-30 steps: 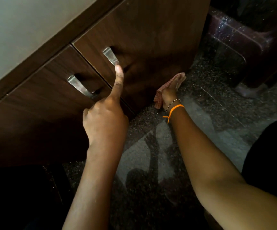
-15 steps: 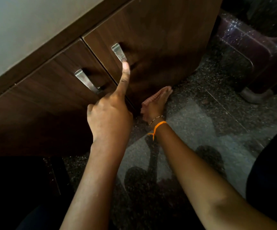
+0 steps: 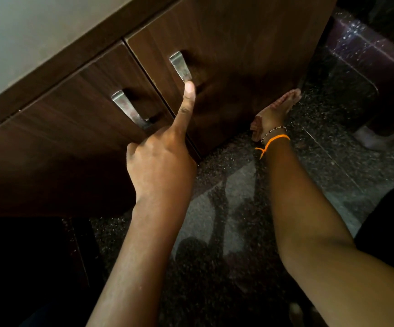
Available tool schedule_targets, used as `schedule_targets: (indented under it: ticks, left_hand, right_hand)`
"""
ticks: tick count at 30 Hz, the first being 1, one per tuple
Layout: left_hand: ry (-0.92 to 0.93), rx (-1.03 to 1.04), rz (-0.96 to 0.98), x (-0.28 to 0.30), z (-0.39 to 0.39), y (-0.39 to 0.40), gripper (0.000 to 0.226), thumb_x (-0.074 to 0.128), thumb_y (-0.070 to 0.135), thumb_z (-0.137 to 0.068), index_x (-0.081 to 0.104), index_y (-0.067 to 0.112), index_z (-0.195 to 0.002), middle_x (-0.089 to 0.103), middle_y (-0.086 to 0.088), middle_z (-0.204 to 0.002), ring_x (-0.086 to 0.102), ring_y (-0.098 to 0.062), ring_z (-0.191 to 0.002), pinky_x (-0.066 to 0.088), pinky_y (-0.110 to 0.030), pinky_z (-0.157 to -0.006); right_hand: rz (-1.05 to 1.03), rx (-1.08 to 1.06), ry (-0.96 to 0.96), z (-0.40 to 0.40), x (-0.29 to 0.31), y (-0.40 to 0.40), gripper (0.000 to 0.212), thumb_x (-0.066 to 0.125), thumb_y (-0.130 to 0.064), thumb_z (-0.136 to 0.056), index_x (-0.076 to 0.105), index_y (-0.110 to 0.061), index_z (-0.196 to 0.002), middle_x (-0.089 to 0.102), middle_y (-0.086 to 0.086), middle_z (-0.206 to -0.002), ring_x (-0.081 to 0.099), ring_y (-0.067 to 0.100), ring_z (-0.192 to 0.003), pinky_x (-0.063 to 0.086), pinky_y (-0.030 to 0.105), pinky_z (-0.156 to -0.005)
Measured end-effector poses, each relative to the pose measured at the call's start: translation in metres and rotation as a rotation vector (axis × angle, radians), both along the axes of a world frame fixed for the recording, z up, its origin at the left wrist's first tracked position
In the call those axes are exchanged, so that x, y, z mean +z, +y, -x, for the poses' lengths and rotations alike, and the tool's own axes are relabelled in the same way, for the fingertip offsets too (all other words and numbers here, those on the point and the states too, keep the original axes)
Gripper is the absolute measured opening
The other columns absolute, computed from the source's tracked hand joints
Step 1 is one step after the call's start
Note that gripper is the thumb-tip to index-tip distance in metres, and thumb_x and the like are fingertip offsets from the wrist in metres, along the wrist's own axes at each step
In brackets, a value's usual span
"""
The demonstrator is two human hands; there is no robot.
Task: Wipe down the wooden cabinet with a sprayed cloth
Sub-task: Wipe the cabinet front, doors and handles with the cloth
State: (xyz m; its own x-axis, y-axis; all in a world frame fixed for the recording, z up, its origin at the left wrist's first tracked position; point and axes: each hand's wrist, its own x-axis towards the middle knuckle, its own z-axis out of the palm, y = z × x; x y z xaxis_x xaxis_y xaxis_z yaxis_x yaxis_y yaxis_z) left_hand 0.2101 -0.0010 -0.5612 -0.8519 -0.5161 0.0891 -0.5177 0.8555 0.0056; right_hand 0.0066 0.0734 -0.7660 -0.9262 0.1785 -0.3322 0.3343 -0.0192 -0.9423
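Observation:
The dark wooden cabinet has two doors, a left door (image 3: pixel 61 119) and a right door (image 3: pixel 238 43), each with a slanted metal handle. My left hand (image 3: pixel 160 161) has its index finger stretched out, tip touching the lower end of the right door's handle (image 3: pixel 180 66); its other fingers are curled and hold nothing. My right hand (image 3: pixel 274 116), with an orange thread and a bead bracelet at the wrist, presses a reddish checked cloth (image 3: pixel 255 126) flat against the right door's lower part, near the floor. Most of the cloth is hidden under the hand.
The left door's handle (image 3: pixel 126 107) sits just left of my left hand. A speckled dark stone floor (image 3: pixel 226 190) runs under both arms. A dark maroon block (image 3: pixel 368 55) stands at the right of the cabinet. A black shape (image 3: pixel 26 267) fills the lower left.
My right hand slid the cloth left along the door's bottom, then back to the right. My left index finger stayed at the handle's lower end.

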Motion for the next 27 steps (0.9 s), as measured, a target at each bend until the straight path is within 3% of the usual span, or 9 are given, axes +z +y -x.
schedule_targets:
  ticks: [2, 5, 10, 13, 15, 17, 21, 24, 27]
  left_hand:
    - [-0.011, 0.013, -0.014, 0.000, 0.001, 0.000, 0.088, 0.049, 0.010, -0.088, -0.006, 0.051, -0.142, 0.038, 0.000, -0.064, 0.033, -0.019, -0.053, 0.033, -0.037, -0.069]
    - [0.000, 0.013, -0.056, -0.002, 0.001, -0.001, 0.086, 0.048, 0.009, -0.088, -0.005, 0.051, -0.143, 0.037, 0.001, -0.067, 0.036, -0.021, -0.059, 0.033, -0.036, -0.069]
    - [0.010, 0.015, -0.084, 0.001, 0.002, -0.001, 0.085, 0.046, 0.007, -0.087, 0.001, 0.052, -0.143, 0.053, -0.003, -0.074, 0.050, -0.028, -0.065, 0.036, -0.037, -0.068]
    - [0.016, 0.002, -0.124, 0.003, 0.000, -0.004, 0.086, 0.044, 0.005, -0.085, 0.003, 0.055, -0.141, 0.066, -0.005, -0.088, 0.058, -0.033, -0.074, 0.036, -0.037, -0.067]
    - [0.018, -0.004, -0.161, 0.004, -0.001, -0.007, 0.088, 0.042, 0.003, -0.084, 0.002, 0.058, -0.140, 0.067, -0.002, -0.090, 0.057, -0.030, -0.074, 0.036, -0.036, -0.067]
    - [0.000, -0.003, -0.184, 0.003, 0.000, -0.008, 0.090, 0.041, 0.002, -0.083, 0.001, 0.060, -0.139, 0.068, -0.001, -0.092, 0.060, -0.031, -0.080, 0.038, -0.036, -0.069]
    - [-0.001, -0.005, -0.225, 0.004, -0.001, -0.008, 0.088, 0.037, 0.001, -0.083, 0.002, 0.059, -0.139, 0.067, 0.000, -0.090, 0.061, -0.030, -0.081, 0.042, -0.037, -0.069]
    - [0.059, -0.021, -0.270, 0.009, -0.008, -0.002, 0.069, 0.022, 0.025, -0.080, 0.012, 0.050, -0.143, 0.063, -0.001, -0.099, 0.060, -0.030, -0.087, 0.044, -0.039, -0.070]
    - [0.130, -0.019, -0.269, 0.004, -0.026, 0.007, 0.064, 0.029, 0.037, -0.081, 0.027, 0.036, -0.145, 0.057, 0.000, -0.104, 0.060, -0.029, -0.087, 0.047, -0.040, -0.070]
  right_hand:
    - [0.034, 0.060, -0.087, -0.008, 0.010, 0.002, 0.059, 0.015, 0.005, -0.097, -0.011, -0.010, -0.147, -0.005, 0.003, -0.157, 0.030, 0.009, -0.123, 0.022, 0.016, -0.103]
    - [0.152, 0.029, -0.222, -0.021, 0.014, -0.002, 0.053, 0.012, -0.013, -0.102, -0.012, -0.027, -0.148, 0.020, -0.005, -0.150, 0.044, 0.012, -0.110, 0.047, 0.035, -0.092]
    - [0.252, 0.134, -0.346, -0.065, 0.012, -0.033, 0.050, 0.004, -0.039, -0.103, 0.001, -0.024, -0.150, 0.025, 0.005, -0.154, 0.052, 0.027, -0.117, 0.047, 0.035, -0.087]
    - [0.202, 0.343, -0.356, -0.112, 0.003, -0.057, 0.064, 0.019, -0.054, -0.099, 0.009, -0.018, -0.150, 0.016, 0.017, -0.154, 0.033, 0.034, -0.136, 0.030, 0.044, -0.112]
    - [0.250, 0.319, -0.227, -0.124, -0.061, -0.079, 0.085, 0.028, -0.079, -0.081, 0.001, -0.035, -0.149, 0.005, 0.004, -0.158, 0.028, 0.026, -0.140, 0.022, 0.048, -0.116]
    - [0.416, 0.245, -0.316, -0.121, -0.105, -0.097, 0.079, 0.032, -0.061, -0.082, -0.007, -0.039, -0.147, 0.004, -0.005, -0.158, 0.030, 0.019, -0.139, 0.024, 0.048, -0.115]
    - [0.266, 0.202, -0.391, -0.132, 0.000, -0.081, 0.073, 0.039, -0.002, -0.095, -0.010, -0.016, -0.148, 0.002, 0.007, -0.157, 0.014, 0.024, -0.144, 0.020, 0.042, -0.118]
    - [0.086, 0.249, -0.376, -0.131, 0.003, -0.079, 0.087, 0.057, 0.003, -0.085, -0.001, -0.006, -0.149, 0.007, 0.015, -0.156, 0.015, 0.029, -0.143, 0.016, 0.029, -0.116]
    - [0.043, 0.211, -0.363, -0.139, 0.025, -0.078, 0.080, 0.061, 0.001, -0.082, 0.013, -0.002, -0.146, 0.021, 0.018, -0.150, 0.028, 0.031, -0.137, 0.019, 0.020, -0.103]
